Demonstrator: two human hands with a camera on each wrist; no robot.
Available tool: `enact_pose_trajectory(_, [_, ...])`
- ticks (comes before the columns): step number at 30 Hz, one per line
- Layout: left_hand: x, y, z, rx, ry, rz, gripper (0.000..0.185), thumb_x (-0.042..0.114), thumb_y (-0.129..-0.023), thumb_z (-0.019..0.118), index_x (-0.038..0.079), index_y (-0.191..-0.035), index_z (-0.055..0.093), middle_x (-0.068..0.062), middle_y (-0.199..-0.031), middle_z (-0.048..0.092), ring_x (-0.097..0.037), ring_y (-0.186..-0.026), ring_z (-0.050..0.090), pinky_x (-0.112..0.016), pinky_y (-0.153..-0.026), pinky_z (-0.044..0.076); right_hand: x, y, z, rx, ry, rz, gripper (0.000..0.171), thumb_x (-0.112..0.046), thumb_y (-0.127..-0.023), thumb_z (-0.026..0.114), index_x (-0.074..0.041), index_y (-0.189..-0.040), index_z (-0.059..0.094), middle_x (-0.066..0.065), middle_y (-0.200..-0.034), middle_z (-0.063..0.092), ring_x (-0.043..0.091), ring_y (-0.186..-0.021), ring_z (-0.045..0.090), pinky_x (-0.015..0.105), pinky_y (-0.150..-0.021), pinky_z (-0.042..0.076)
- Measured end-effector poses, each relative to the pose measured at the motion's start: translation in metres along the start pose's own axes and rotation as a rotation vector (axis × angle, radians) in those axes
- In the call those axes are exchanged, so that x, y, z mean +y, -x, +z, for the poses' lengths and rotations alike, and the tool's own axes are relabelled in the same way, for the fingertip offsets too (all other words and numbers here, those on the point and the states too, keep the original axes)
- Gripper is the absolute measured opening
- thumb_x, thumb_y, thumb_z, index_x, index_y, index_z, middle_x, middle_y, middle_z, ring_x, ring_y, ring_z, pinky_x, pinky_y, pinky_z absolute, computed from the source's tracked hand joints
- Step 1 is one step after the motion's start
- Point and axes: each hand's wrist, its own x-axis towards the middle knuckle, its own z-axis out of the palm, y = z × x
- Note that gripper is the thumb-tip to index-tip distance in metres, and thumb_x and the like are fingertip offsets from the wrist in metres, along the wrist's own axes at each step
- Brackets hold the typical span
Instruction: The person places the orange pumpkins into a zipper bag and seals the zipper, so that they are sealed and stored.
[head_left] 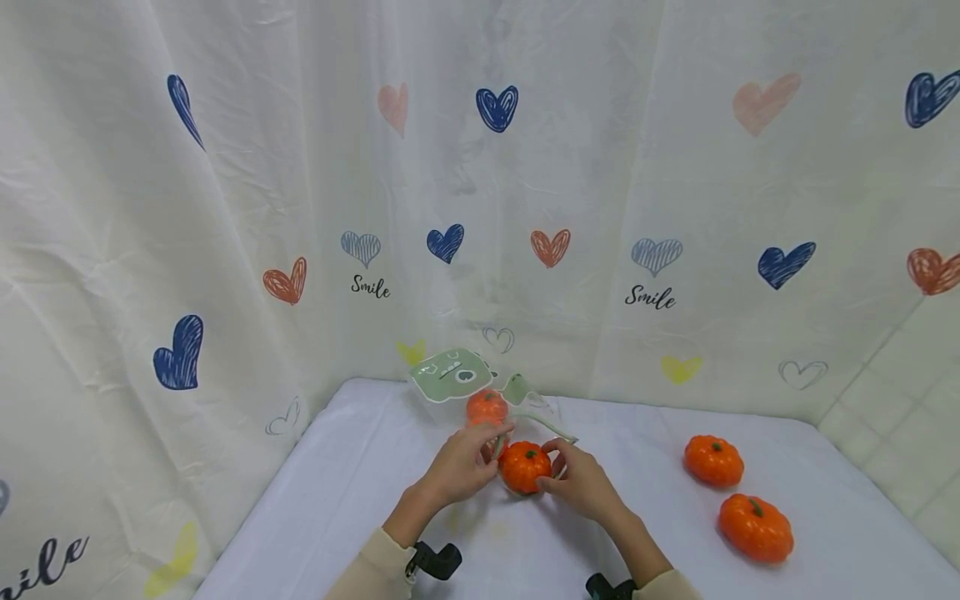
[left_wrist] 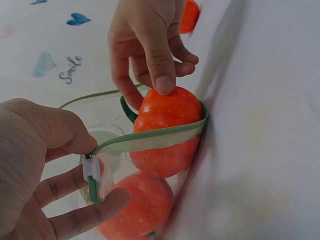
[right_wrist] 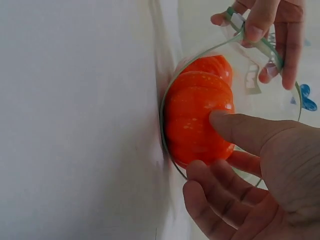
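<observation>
A clear zip bag (head_left: pixel 450 377) with green print lies on the table, its green-edged mouth facing me. My left hand (head_left: pixel 461 468) pinches that edge near the white slider (left_wrist: pixel 92 167), holding the mouth apart. Sitting in the mouth is a small orange toy pumpkin (head_left: pixel 525 468), partly within the bag in the left wrist view. My right hand (head_left: pixel 588 483) holds this pumpkin, thumb on its skin and fingers around its side. Deeper in the bag, another pumpkin (left_wrist: pixel 142 205) shows through the clear plastic.
Two more orange pumpkins, one farther back (head_left: pixel 714 460) and one nearer (head_left: pixel 756 530), sit to the right on the white-covered table (head_left: pixel 322 500). A white curtain (head_left: pixel 570 167) printed with hearts hangs behind the table and along its left side.
</observation>
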Motion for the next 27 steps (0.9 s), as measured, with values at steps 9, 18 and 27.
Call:
enact_pose_trajectory(9, [0.0033,0.0017,0.0002,-0.014,0.005,-0.028,0.060,0.000,-0.089,0.071,0.019,-0.145,0.060,-0.005,-0.115,0.073,-0.009,-0.080,0.057,-0.016,-0.068,0.053,0.0008,0.0004,0.0030,0.004,-0.038,-0.015,0.038,-0.012,-0.081,0.084,-0.009,-0.109,0.059,0.000,-0.076,0.060,0.014,-0.067,0.053,0.024,-0.059,0.044])
enact_pose_trajectory(18, [0.0013,0.0015,0.0008,-0.018,0.014,-0.030,0.060,0.000,-0.088,0.070,0.020,-0.144,0.060,-0.004,-0.109,0.073,-0.013,-0.078,0.059,-0.015,-0.064,0.050,0.0010,0.0002,0.0014,-0.054,-0.061,-0.049,0.031,-0.012,-0.083,0.082,-0.009,-0.103,0.057,0.000,-0.076,0.058,0.014,-0.068,0.052,0.022,-0.059,0.043])
enact_pose_trajectory(27, [-0.0004,0.0012,0.0020,-0.026,0.018,-0.043,0.062,0.001,-0.088,0.071,0.022,-0.145,0.059,-0.001,-0.113,0.073,-0.013,-0.078,0.058,-0.016,-0.065,0.052,0.0015,0.0001,-0.0008,-0.110,-0.104,-0.080,0.033,-0.014,-0.086,0.081,-0.006,-0.109,0.059,0.002,-0.085,0.064,0.016,-0.076,0.058,0.021,-0.065,0.049])
